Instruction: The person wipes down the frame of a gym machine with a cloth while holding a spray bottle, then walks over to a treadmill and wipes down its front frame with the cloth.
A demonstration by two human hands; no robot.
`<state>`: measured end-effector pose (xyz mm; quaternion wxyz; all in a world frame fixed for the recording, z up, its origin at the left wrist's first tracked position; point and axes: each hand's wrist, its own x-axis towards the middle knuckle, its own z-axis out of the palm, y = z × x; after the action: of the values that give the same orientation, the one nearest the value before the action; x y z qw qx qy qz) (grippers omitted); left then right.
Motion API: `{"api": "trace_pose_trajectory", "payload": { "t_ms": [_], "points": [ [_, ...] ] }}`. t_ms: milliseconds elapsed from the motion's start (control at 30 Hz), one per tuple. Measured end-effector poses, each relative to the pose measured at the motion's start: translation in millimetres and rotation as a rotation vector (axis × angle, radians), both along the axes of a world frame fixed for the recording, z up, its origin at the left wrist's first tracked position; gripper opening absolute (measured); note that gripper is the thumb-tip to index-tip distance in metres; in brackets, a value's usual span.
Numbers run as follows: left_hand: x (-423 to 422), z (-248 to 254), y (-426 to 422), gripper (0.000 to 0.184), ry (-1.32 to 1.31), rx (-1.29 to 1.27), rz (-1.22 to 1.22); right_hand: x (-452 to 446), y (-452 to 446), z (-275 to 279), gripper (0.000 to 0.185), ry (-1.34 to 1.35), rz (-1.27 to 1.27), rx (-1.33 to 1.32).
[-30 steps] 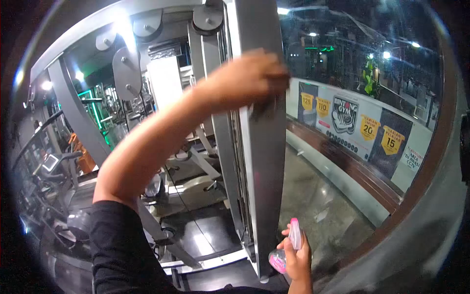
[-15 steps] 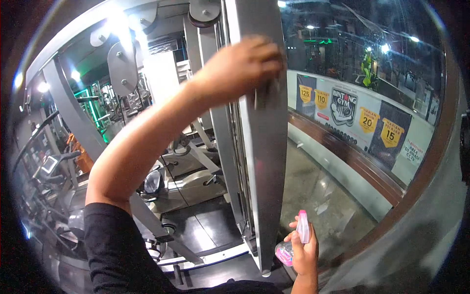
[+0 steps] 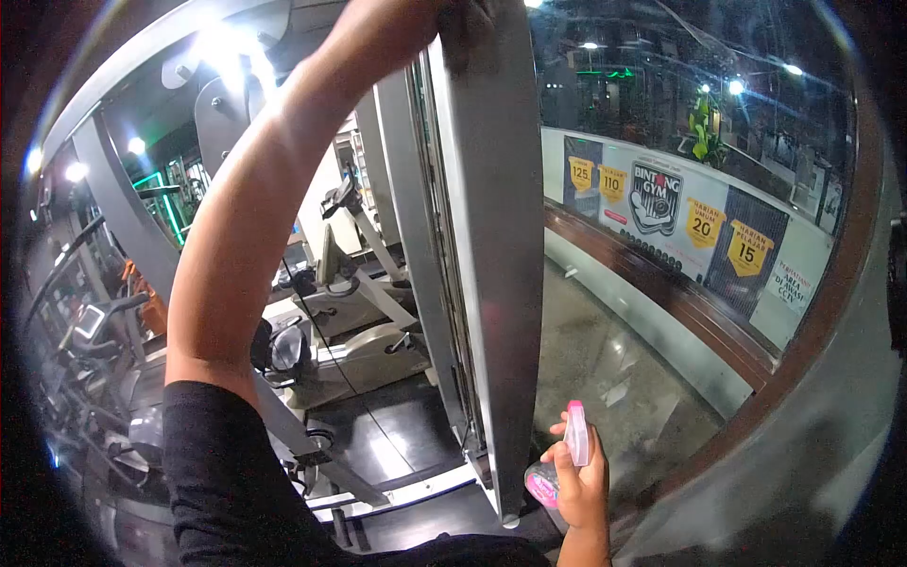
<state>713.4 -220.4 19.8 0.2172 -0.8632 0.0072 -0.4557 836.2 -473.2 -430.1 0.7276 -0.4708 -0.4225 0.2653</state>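
Some of left hand (image 3: 455,15) cropped at top, can't tell grip; right hand (image 3: 585,489) clamped on spray bottle (image 3: 577,443).

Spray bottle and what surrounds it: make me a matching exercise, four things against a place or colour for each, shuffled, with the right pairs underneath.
Things
1. Spray bottle
2. Left sleeve
3. Tag numbered 15
4. Upright post

Places and colours
A. Yellow, on the sign at the right of the picture
B. Grey, running from the top edge down the middle of the picture
C. In the right hand
D. Black, at the lower left of the picture

Right pairs: 1-C, 2-D, 3-A, 4-B
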Motion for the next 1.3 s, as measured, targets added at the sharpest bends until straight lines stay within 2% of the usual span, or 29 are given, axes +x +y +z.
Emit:
{"api": "trace_pose_trajectory", "payload": {
  "t_ms": [33,133,233,300,367,467,533,633,667,700,733,800,867,900,967,1067,1133,1167,1200,1233,1300],
  "points": [
    [0,0,-28,0.031,-0.170,0.469,0.175,0,0,-1,0.052,-0.002,-0.005,-0.003],
    [6,-14,-21,0.029,-0.195,0.349,0.196,0,1,1,0.053,-0.019,0.001,-0.014],
    [4,-63,-4,0.032,-0.034,0.454,0.290,0,2,1,0.052,-0.004,0.019,-0.011],
    [8,-106,-8,0.024,0.039,0.496,0.137,1,3,-3,0.052,-0.019,0.019,-0.008],
    [-2,-151,-22,0.022,0.301,0.410,0.164,0,3,-4,0.052,-0.015,0.024,-0.002],
    [-11,-216,-23,0.025,0.550,0.406,0.073,3,3,-4,0.050,0.009,0.088,0.000],
    [-16,-238,-26,0.025,0.662,0.386,-0.013,1,3,-6,0.050,0.037,0.090,0.006],
    [-17,-216,-26,0.025,0.668,0.399,-0.017,0,2,-3,0.050,0.042,0.091,-0.014],
    [-15,-198,-29,0.027,0.614,0.378,0.076,1,2,-2,0.050,0.039,0.092,-0.026],
    [-15,-178,-38,0.029,0.516,0.141,0.178,1,3,-3,0.051,0.033,0.072,-0.022],
    [-10,-152,-20,0.028,0.428,0.328,0.138,1,4,-4,0.051,0.029,0.053,-0.020],
    [-7,-100,-17,0.029,0.191,0.379,0.205,0,4,-6,0.050,0.026,0.042,-0.021],
    [-1,-62,0,0.028,-0.027,0.215,0.236,2,3,-4,0.048,0.028,0.052,-0.024],
    [1,-51,-32,0.029,-0.082,0.340,0.273,2,3,-4,0.047,0.031,0.054,-0.024],
    [9,-53,-31,0.027,-0.065,0.253,0.321,2,4,-5,0.046,0.037,0.054,-0.022],
    [16,-111,-8,0.033,0.094,0.396,0.282,0,7,-7,0.053,0.036,0.013,-0.010],
    [17,-163,-12,0.035,0.369,0.422,0.200,1,5,-3,0.046,-0.003,0.018,-0.012],
    [18,-190,-27,0.034,0.497,0.110,0.196,3,3,-3,0.043,-0.021,0.020,-0.013],
    [12,-222,-26,0.034,0.631,0.321,0.196,3,3,-2,0.043,-0.015,0.024,-0.011],
    [8,-255,-24,0.033,0.654,0.343,0.108,2,3,-2,0.046,0.000,0.020,-0.006],
    [-2,-293,-34,0.034,0.873,0.275,0.092,-1,3,-1,0.052,0.026,0.010,0.007]
  ]
}}
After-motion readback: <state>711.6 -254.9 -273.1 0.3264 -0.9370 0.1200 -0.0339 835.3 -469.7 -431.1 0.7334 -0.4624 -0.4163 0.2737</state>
